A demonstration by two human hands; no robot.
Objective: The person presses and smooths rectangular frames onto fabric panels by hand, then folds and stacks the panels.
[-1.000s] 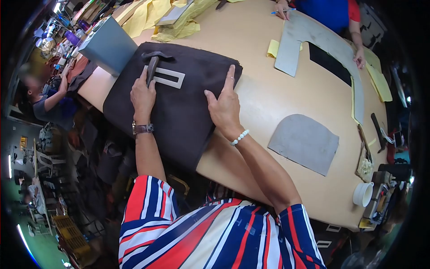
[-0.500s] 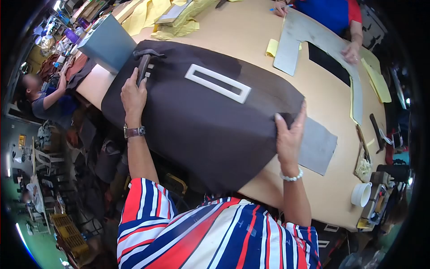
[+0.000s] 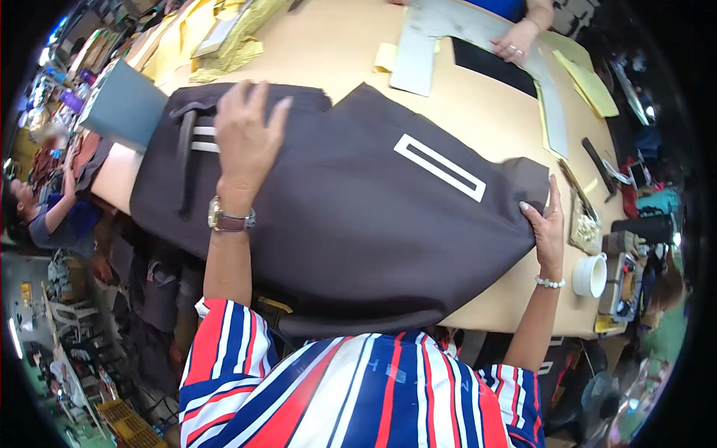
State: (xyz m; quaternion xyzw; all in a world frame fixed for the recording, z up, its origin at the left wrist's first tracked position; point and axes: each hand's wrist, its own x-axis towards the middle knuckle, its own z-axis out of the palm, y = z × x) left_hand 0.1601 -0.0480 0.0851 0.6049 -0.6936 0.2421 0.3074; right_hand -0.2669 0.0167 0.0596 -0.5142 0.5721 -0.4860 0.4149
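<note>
A large dark brown sheet [image 3: 336, 201] is spread across a stack of like sheets at the table's left. Near its right part lies a white rectangular frame shape [image 3: 441, 168]. My right hand [image 3: 547, 228] grips the sheet's right edge between thumb and fingers. Fingers apart and holding nothing, my left hand [image 3: 246, 142] is over the stack, just right of the hammer. The hammer [image 3: 185, 153] rests on the stack, its head at the top. Beside it, a second white frame shape [image 3: 205, 140] is partly hidden by my left hand.
A blue-grey box [image 3: 123, 104] stands left of the stack. Yellow paper [image 3: 239, 45] lies behind. A co-worker's hand [image 3: 517, 41] touches a grey template [image 3: 414, 56] across the table. A white cup [image 3: 590, 275] is at the right edge. Another person [image 3: 45, 216] is at the far left.
My right hand has pulled the sheet further right, now covering the grey rounded piece. My left hand has let go of the hammer and moved right. The view has shifted.
</note>
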